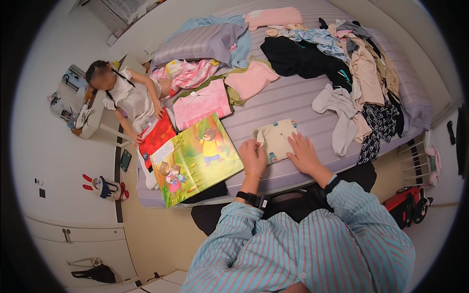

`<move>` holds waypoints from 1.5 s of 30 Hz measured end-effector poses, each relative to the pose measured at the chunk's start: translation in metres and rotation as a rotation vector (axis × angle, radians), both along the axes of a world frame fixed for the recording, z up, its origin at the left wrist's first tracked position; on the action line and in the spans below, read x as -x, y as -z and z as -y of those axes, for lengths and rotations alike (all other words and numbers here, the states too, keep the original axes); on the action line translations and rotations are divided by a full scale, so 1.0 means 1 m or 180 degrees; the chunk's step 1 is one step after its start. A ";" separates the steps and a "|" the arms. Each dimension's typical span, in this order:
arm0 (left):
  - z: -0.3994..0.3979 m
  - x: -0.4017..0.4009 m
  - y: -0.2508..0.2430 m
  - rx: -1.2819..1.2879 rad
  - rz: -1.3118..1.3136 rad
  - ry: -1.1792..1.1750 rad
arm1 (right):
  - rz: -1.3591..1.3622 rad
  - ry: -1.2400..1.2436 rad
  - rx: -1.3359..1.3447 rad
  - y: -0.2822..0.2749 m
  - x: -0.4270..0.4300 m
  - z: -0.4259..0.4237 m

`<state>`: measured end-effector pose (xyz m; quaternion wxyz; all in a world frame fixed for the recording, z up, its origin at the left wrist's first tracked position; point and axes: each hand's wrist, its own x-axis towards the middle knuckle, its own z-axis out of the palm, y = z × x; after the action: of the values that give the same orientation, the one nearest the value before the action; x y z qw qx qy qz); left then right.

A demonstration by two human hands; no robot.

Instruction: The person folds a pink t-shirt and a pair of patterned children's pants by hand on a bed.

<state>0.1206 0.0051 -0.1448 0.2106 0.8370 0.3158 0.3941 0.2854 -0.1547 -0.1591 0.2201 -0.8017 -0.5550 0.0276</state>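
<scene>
A cream cloth garment with small printed figures (279, 138) lies folded into a rough rectangle on the bed, in front of me. At its left edge my left hand (253, 155) pinches the fabric between thumb and fingers. My right hand (304, 153) rests on the garment's right edge, palm down with fingers spread. Just left of my left hand lies an open picture book (198, 157) with bears drawn on its pages. Beyond the book is a pink folded shirt (201, 104), and a red garment (158, 137) lies at the book's far left corner.
Another person (128, 91) is at the bed's left side, both hands at the red garment. A heap of mixed clothes (366, 80) covers the right side, with a black garment (300, 56) beside it. A striped pillow (198, 42) and a pink pillow (274, 17) lie farther back.
</scene>
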 end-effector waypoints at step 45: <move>0.039 0.206 -0.039 0.4839 0.2470 0.0701 | -0.5178 0.1442 -0.2752 0.034 -0.166 0.117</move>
<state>-0.0849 -0.0336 -0.1056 0.8441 0.3005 0.3167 0.3113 0.4513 -0.2717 -0.1933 0.8173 -0.4742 -0.0247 0.3265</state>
